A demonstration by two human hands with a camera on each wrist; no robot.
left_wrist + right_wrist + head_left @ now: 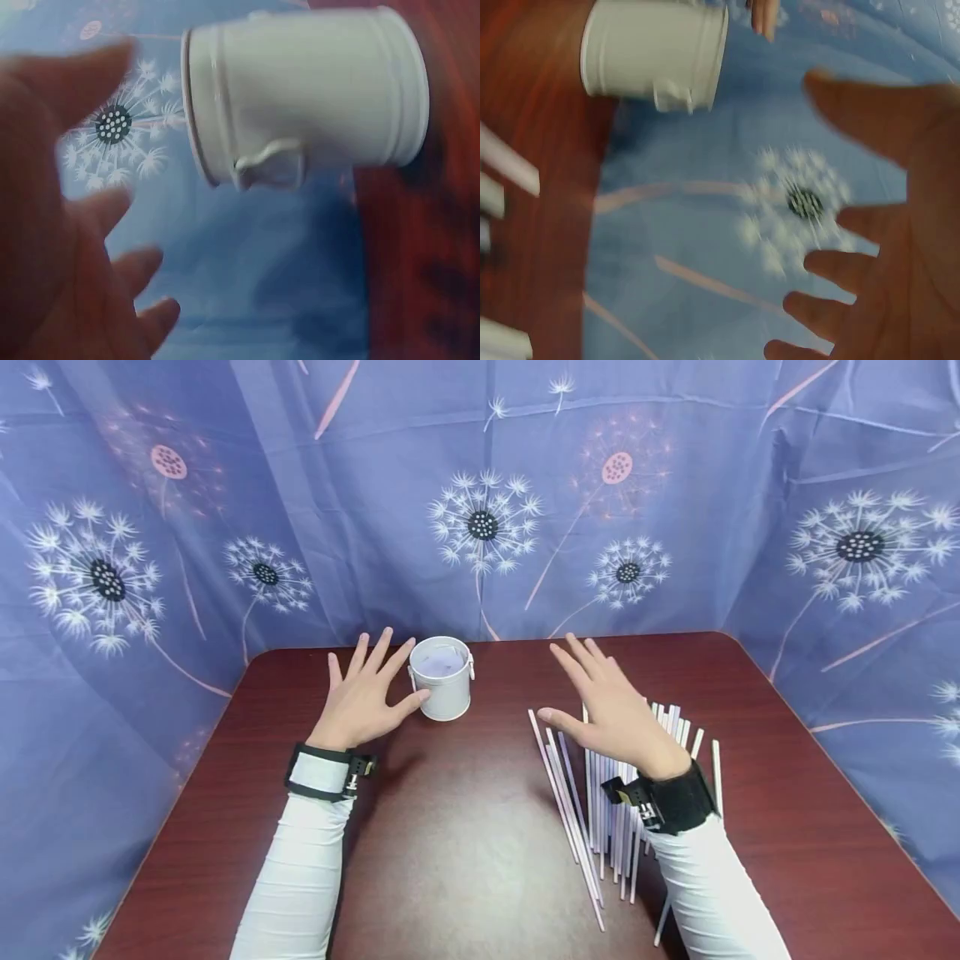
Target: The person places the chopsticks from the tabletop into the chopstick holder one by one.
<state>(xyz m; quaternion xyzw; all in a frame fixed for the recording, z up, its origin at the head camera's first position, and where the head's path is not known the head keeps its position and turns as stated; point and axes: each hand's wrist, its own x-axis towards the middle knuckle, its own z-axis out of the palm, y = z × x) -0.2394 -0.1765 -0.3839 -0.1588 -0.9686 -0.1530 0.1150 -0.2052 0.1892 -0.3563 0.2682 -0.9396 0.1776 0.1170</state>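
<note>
A small white metal bucket (442,697) with side handle loops stands upright near the table's back edge. Just left of it is my left hand (363,702), fingers spread, its thumb overlapping the bucket's side in the head view; the left wrist view shows a gap between thumb and bucket (307,90). My right hand (611,714) hovers with straight, spread fingers over a bunch of thin pale sticks (562,802). Nothing is in either hand. The right hand and wrist hide part of the sticks. In the right wrist view the bucket (656,52) lies beyond the thumb.
The dark red-brown wooden table (450,860) reaches back to a blue curtain (375,527) printed with dandelions, which also surrounds both sides. Several sticks lie roughly parallel, pointing away from me, on the table's right half. One stick (717,768) lies apart at the right.
</note>
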